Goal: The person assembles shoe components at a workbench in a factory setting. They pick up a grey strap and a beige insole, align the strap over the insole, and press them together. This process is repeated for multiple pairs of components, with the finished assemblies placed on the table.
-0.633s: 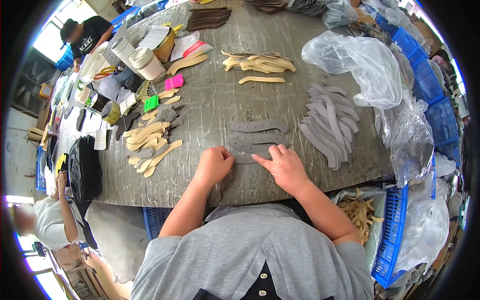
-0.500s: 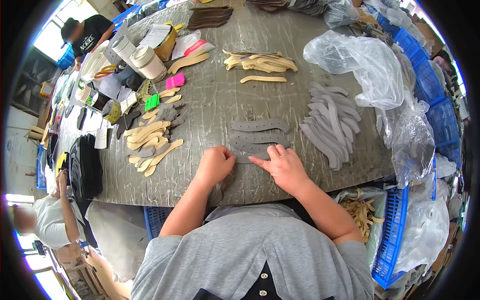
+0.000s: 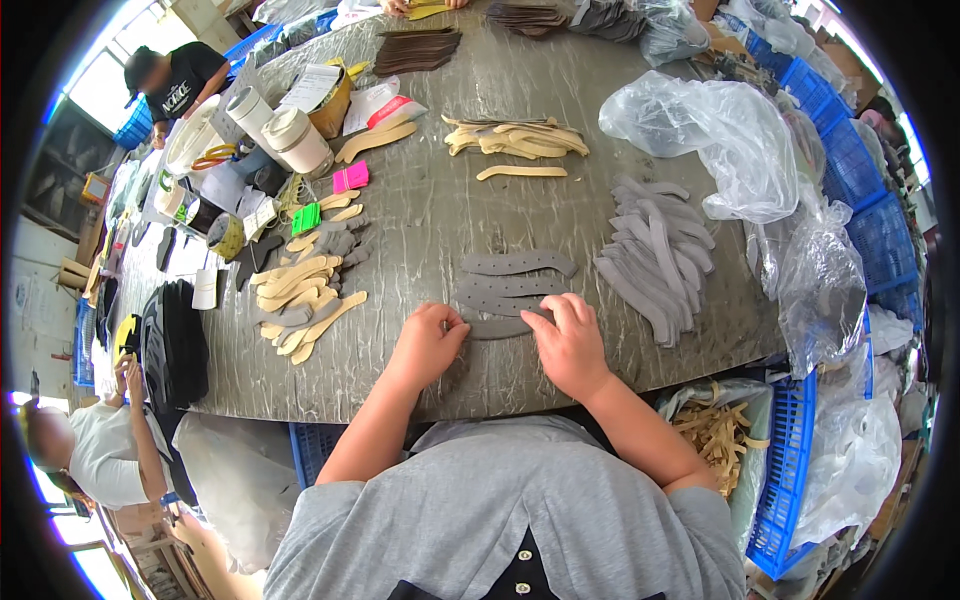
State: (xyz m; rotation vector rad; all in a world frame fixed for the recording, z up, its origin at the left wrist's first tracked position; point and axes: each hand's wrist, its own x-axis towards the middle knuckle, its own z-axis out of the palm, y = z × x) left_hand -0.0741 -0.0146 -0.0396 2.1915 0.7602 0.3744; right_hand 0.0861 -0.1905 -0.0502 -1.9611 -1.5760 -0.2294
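A curved grey strip (image 3: 497, 329) lies on the table in front of me, below several grey strips with rows of small dark holes (image 3: 518, 263). At its left end, my left hand (image 3: 430, 338) is closed, with thumb and fingertips pinched together on the strip's tip. My right hand (image 3: 572, 345) has its fingers curled at the other end, thumb and forefinger against the strip near the lowest dotted piece. The curled fingers partly hide both ends.
A pile of grey strips (image 3: 655, 255) lies to the right, beside clear plastic bags (image 3: 735, 140). Tan strips form piles at left (image 3: 300, 285) and farther back (image 3: 515, 137). White containers (image 3: 297, 138) stand at far left. Blue crates (image 3: 782, 470) line the right. Other people work nearby.
My right hand's forefinger, stretched along the strip before, is now drawn in and curled. More of the grey strip shows between my hands. My left hand stays at the left end.
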